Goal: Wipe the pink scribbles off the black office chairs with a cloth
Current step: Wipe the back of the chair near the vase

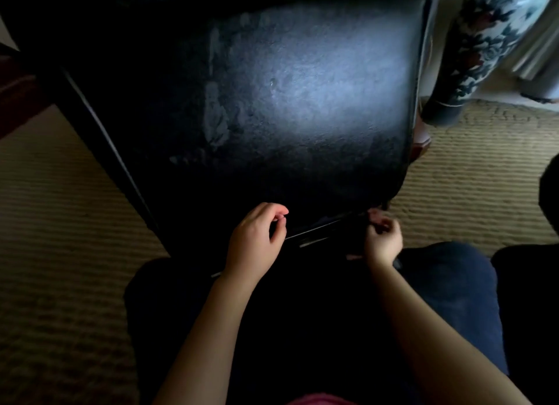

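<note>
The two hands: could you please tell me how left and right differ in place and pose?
The left hand is at the seat, near the middle of its front edge; the right hand is at its front right corner. The left hand is better lit; the right hand lies more in shadow. Both have curled fingers; whether either holds anything is too dark to tell.
</note>
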Available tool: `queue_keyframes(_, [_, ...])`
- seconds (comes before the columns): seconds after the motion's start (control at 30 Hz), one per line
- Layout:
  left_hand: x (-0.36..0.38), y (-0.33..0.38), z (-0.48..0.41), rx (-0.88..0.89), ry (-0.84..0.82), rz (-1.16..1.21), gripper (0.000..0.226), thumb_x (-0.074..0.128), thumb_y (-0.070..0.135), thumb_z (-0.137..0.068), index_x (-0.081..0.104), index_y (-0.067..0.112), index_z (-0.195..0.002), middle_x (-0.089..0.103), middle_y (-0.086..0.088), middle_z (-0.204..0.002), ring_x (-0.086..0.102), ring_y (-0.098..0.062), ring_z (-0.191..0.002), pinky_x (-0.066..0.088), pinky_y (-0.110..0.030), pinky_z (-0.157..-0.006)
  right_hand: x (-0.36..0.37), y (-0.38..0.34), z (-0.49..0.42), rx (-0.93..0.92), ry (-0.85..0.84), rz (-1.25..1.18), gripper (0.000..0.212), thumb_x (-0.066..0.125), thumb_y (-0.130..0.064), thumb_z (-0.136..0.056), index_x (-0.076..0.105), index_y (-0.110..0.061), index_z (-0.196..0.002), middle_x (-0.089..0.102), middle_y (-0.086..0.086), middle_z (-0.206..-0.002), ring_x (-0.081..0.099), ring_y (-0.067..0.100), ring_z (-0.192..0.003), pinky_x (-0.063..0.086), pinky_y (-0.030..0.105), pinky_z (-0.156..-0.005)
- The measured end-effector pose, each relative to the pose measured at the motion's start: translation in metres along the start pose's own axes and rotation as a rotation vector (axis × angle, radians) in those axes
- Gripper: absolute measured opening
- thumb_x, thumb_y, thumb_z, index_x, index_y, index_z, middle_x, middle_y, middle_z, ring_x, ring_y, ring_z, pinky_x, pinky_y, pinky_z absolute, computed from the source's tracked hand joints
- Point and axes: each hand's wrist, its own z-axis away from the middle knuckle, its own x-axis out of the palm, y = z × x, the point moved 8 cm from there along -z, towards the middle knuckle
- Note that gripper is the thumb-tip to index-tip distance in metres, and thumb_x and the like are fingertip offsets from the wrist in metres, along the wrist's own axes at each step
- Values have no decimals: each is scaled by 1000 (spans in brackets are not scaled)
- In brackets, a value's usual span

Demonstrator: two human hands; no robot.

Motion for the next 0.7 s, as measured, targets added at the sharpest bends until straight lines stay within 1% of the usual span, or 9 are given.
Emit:
queue_keyframes(0.07, [2,-4,0,13,-17,18,15,56,14,-87,65,15,-99,65,7,-97,61,-9,-90,53,-31,-75,-20,1,-11,87,142,-23,16,59,-7,-85,60,-5,-101,66,8,-100,62,22,-93,40,17,-72])
queue_keyframes(0.17, [6,-9,-1,31,-53,41,15,57,13,-87,65,15,-100,65,7,-96,61,-9,-89,53,-32,-75,-14,-7,-7,129,171,-52,17,58,-5,-84,60,-7,-101,66,8,-102,61,23,-98,38,18,-82])
queue_keyframes(0.27, [9,-17,-2,43,-75,71,17,54,17,-88,65,17,-100,65,8,-96,61,-8,-89,53,-31,-75,17,-7,26,75,76,-35,14,62,-3,-81,59,-11,-92,63,4,-91,60,21,-88,46,28,-84])
queue_keyframes(0.37, [12,-26,-1,57,-102,88,15,56,14,-89,65,17,-100,65,8,-97,61,-6,-89,53,-28,-73,40,-1,56,48,-100,-10,15,63,1,-80,61,-12,-88,63,0,-88,57,11,-83,39,15,-74])
queue_keyframes(0.4, [13,-29,-1,61,-106,91,14,57,12,-89,66,17,-100,65,8,-97,61,-6,-88,53,-27,-73,38,2,57,49,-112,-24,16,63,2,-80,61,-13,-86,64,-2,-87,59,11,-84,41,16,-75])
queue_keyframes(0.47, [16,-32,0,60,-107,102,13,57,12,-89,66,17,-98,65,9,-96,61,-6,-86,52,-26,-73,11,6,48,56,-3,-38,14,64,1,-80,60,-12,-85,65,1,-85,60,15,-83,47,26,-76])
queue_keyframes(0.57, [21,-34,-3,56,-110,71,14,56,19,-88,67,19,-96,68,9,-92,63,-9,-80,54,-29,-68,-45,2,25,92,310,-66,12,61,-2,-81,60,-6,-92,65,12,-92,55,16,-84,44,29,-84])
queue_keyframes(0.63, [25,-33,-6,77,-134,27,13,58,20,-87,68,19,-95,70,8,-89,64,-12,-75,54,-29,-62,-55,-6,18,107,372,-114,14,59,-2,-80,59,-11,-90,65,7,-92,57,15,-85,46,30,-89])
queue_keyframes(0.7, [26,-32,-8,88,-143,7,11,62,17,-87,69,20,-94,70,8,-87,64,-12,-71,50,-25,-58,-37,-20,29,70,317,-90,17,60,0,-78,57,-15,-86,62,2,-87,61,23,-87,43,24,-81])
